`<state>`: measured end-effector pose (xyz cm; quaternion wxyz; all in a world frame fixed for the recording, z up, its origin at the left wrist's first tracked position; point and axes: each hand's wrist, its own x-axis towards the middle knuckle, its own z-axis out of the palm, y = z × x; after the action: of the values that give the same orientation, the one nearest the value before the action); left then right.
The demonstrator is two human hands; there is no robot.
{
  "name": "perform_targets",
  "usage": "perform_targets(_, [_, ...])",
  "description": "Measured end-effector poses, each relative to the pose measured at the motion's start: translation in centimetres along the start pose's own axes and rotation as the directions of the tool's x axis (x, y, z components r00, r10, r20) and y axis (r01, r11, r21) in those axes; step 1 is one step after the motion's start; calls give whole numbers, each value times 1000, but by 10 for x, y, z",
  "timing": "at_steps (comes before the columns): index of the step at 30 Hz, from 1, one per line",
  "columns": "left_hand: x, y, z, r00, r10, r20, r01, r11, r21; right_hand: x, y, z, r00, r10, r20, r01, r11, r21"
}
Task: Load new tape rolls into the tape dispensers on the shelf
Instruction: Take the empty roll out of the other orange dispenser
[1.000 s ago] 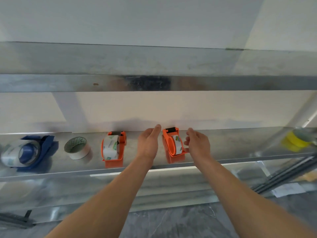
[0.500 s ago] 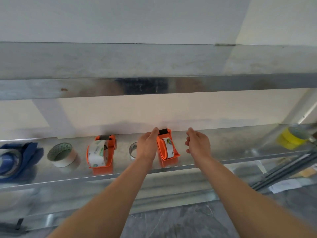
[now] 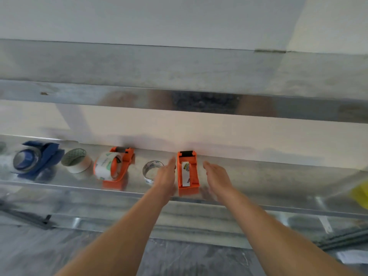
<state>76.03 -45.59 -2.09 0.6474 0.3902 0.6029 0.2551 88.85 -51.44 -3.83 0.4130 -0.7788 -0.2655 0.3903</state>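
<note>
Orange plastic tape dispenser, boxy, stands on the shiny metal shelf between left hand and right hand; both hands' fingers straight, released, holding nothing.

Three dispensers stand on the shelf: one blue dispenser at nine o'clock, plus a left orange dispenser and a centre orange dispenser. Two loose rolls: white roll, clear roll. A yellow blur at three o'clock is perhaps a third.
</note>
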Motion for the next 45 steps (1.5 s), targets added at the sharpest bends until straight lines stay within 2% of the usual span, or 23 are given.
perform_targets(2, [-2, -2, 6, 999, -30, 10, 30, 998, -50, 0, 1, 0, 998, -4, 67, 0, 998, 59])
perform_targets(5, [-1, -7, 11, 999, -42, 24, 42, 999, -12, 4, 4, 2, 990, -17, 140, 4, 996, 92])
perform_targets(11, [11, -11, 17, 994, -82, 69, 78, 995, 57, 10, 10, 9, 976, -20, 216, 16, 1000, 21])
perform_targets(14, [18, -12, 21, 993, -63, 96, 48, 988, 150, 11, 9, 8, 983, -13, 182, 17, 1000, -22])
perform_targets(21, [38, -19, 27, 983, 10, 185, -62, 958, 279, 14, 15, 8, 995, -21, 94, 44, 965, -257])
perform_targets(27, [35, -23, 38, 970, 36, 241, -120, 932, 343, 11, 22, -1, 1000, -9, -2, 8, 961, -277])
perform_targets(33, [31, -23, 40, 960, -32, 277, -40, 968, 248, 11, 22, 3, 997, -44, -60, 27, 964, -264])
perform_targets(36, [28, -25, 40, 947, -60, 316, -25, 966, 258, 12, 22, 4, 997, -32, -75, 14, 972, -234])
perform_targets(45, [29, -21, 41, 947, 58, 315, -166, 931, 326, 10, 15, -1, 992, -5, -130, -13, 991, -133])
